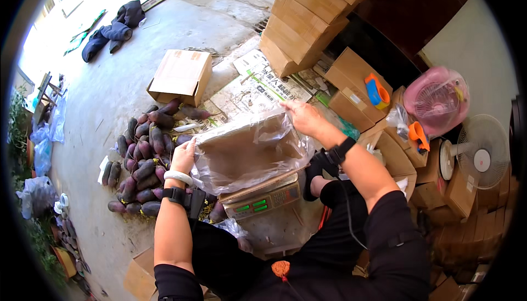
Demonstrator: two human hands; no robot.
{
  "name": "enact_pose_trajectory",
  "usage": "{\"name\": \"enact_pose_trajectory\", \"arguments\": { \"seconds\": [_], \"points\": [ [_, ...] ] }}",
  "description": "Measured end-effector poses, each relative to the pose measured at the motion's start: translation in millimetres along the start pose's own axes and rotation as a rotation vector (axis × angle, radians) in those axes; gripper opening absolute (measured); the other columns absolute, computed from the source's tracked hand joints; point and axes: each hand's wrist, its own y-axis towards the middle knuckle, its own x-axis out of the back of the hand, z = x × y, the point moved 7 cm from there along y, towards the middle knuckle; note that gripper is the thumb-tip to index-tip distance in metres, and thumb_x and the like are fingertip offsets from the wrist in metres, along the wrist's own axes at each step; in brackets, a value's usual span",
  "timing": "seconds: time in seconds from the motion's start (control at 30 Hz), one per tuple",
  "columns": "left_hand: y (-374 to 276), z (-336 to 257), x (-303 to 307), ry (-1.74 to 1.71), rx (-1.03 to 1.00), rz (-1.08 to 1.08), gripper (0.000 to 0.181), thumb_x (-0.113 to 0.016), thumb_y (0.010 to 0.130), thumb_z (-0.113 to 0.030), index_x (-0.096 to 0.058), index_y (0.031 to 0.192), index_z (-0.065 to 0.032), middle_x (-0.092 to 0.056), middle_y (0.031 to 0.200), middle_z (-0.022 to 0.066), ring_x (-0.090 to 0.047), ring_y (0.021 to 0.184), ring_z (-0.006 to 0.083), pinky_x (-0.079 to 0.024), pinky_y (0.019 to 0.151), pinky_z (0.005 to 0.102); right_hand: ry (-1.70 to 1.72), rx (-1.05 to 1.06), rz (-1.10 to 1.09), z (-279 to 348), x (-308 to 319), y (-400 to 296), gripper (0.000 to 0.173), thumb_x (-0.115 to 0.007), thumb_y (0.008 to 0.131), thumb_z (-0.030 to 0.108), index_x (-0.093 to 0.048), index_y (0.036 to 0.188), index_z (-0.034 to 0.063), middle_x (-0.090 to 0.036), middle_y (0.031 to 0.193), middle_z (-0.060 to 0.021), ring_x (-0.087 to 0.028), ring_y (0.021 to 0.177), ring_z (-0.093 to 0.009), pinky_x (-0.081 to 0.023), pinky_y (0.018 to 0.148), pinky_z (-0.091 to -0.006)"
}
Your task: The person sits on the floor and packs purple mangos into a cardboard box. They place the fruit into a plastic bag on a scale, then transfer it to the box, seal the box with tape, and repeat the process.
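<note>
An open cardboard box [247,152] lined with clear plastic film [257,183] sits before me, on or just above a digital scale [263,204] with lit green displays. Its brown inside shows through the film. My left hand [183,157] grips the film at the box's left rim, the thumb along the edge. At the far right corner, my right hand [302,115] pinches the film between thumb and fingers. A heap of dark purple root vegetables [144,169] lies on the floor by my left hand, some with small yellow sprouts.
A closed-looking carton [181,72] stands beyond the heap. Tall stacked cartons [304,21] rise at the back right. On the right are orange-and-blue tape dispensers [376,91], a pink fan [436,99] under plastic and a white fan [481,157]. Dark clothing [111,33] lies far left.
</note>
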Motion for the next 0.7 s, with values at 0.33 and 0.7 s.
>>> {"name": "enact_pose_trajectory", "arguments": {
  "seconds": [0.33, 0.7],
  "points": [
    [-11, 36, 63, 0.725, -0.088, -0.298, 0.034, -0.067, 0.077, -0.019, -0.064, 0.108, -0.0046, -0.065, 0.097, 0.0188, -0.063, 0.086, 0.0327, -0.050, 0.079, 0.0392, 0.716, -0.372, 0.208, -50, -70, -43, 0.027, -0.058, 0.087, 0.009, -0.061, 0.113, 0.0023, -0.066, 0.101, -0.0093, -0.061, 0.092, -0.017, -0.048, 0.080, -0.0293],
    [-190, -101, -80, 1.110, -0.587, -0.018, 0.060, -0.078, 0.061, -0.013, -0.057, 0.116, -0.0114, -0.056, 0.104, 0.0099, -0.049, 0.106, 0.0331, -0.041, 0.089, 0.0427, 0.159, 0.169, -0.028, 39, 36, -122, 0.034, -0.071, 0.069, 0.012, -0.061, 0.101, 0.0127, -0.059, 0.082, -0.0046, -0.057, 0.084, -0.025, -0.047, 0.077, -0.0364]
  ]
}}
